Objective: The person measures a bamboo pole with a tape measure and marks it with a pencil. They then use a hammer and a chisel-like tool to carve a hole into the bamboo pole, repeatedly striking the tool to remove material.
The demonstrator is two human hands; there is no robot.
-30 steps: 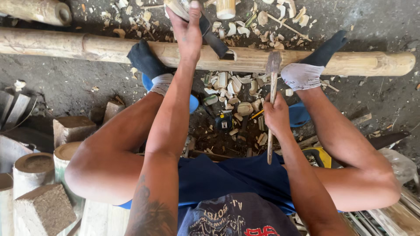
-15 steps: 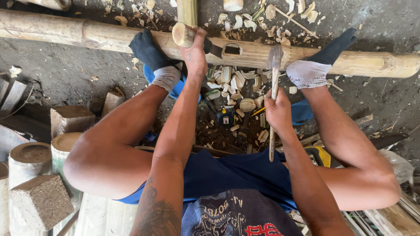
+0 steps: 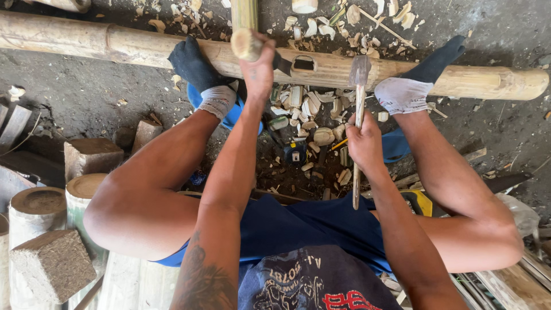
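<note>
Bamboo pole (image 3: pixel 143 49) lies across the dirt floor (image 3: pixel 74 109), pinned under both socked feet, with a rectangular slot (image 3: pixel 304 62) cut into its top near the middle. Left hand (image 3: pixel 259 72) is closed tight round a short bamboo piece (image 3: pixel 245 34), which hangs just left of the slot and above the pole. Right hand (image 3: pixel 363 143) is wrapped fully about the handle of a hammer (image 3: pixel 359 109), whose head hovers just right of the slot. Chips (image 3: pixel 313 123) are heaped on the near side of the pole, beneath the slot.

To do this well, I judge the feet should press the pole hard so it cannot roll, the left wrist should hold the piece steady beside the slot, and any blow should fall short and square, clear of fingers and toes.
</note>
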